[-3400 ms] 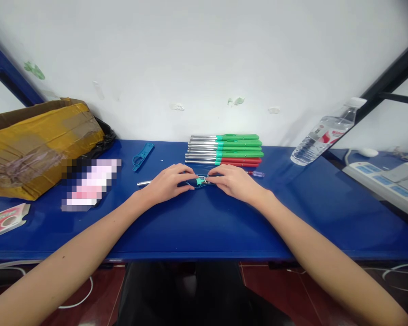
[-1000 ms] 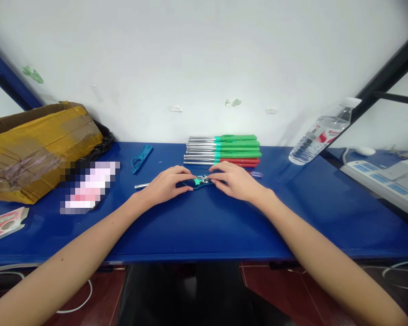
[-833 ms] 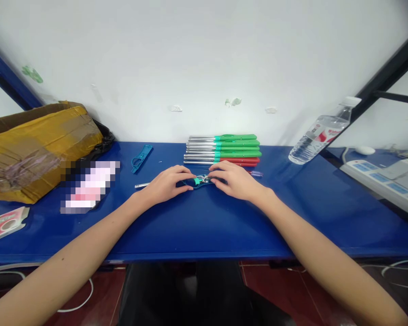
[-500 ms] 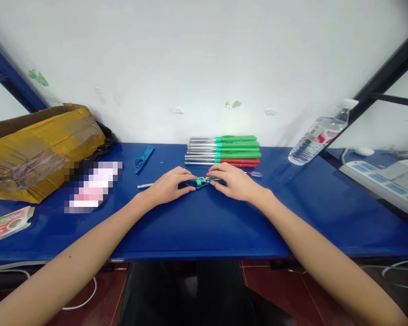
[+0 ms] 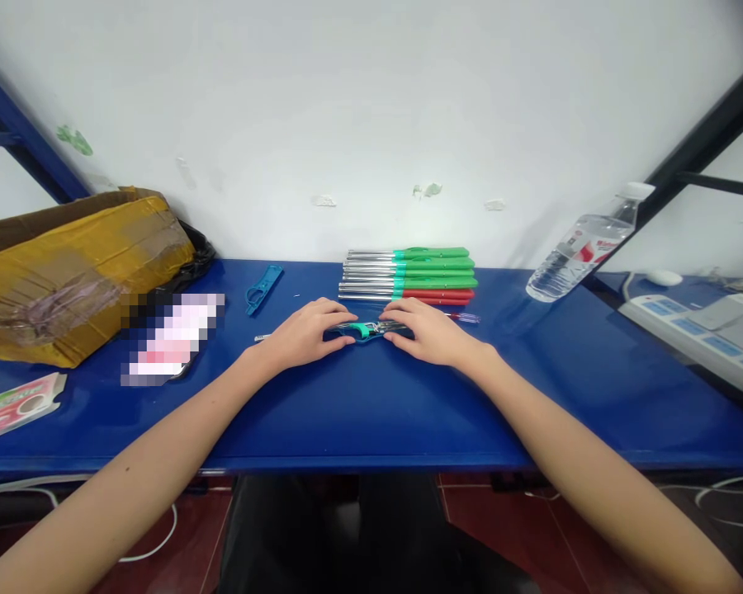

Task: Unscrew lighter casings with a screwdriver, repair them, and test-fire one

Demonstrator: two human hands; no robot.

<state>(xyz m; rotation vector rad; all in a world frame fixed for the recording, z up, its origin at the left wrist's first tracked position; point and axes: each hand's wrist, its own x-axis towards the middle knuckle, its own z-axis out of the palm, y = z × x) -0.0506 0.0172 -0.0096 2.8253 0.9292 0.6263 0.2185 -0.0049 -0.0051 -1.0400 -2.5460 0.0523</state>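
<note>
A long-nosed lighter (image 5: pixel 366 331) with its handle laid open lies on the blue table between my hands. Its green trigger and silvery inner parts show in the gap. My left hand (image 5: pixel 313 334) is closed on the barrel side, thumb and fingertips at the green part; the metal barrel tip sticks out beyond the wrist. Closed over the other end, my right hand (image 5: pixel 430 334) pinches the handle's inner parts and hides much of them. A loose blue handle half (image 5: pixel 263 289) lies farther back to the left. Behind my right hand is a screwdriver (image 5: pixel 464 317) with a purple clear handle.
Several green and red lighters (image 5: pixel 437 272) lie in a row by the wall. A water bottle (image 5: pixel 582 243) and a power strip (image 5: pixel 699 330) are on the right. At the left are a taped carton (image 5: pixel 80 280), a blurred-out flat item (image 5: pixel 173 338) and a card piece (image 5: pixel 18 404).
Both hands stay at the opened lighter with slight finger shifts. My left hand covers more of the barrel, so less of its tip shows. The whole view has shifted slightly.
</note>
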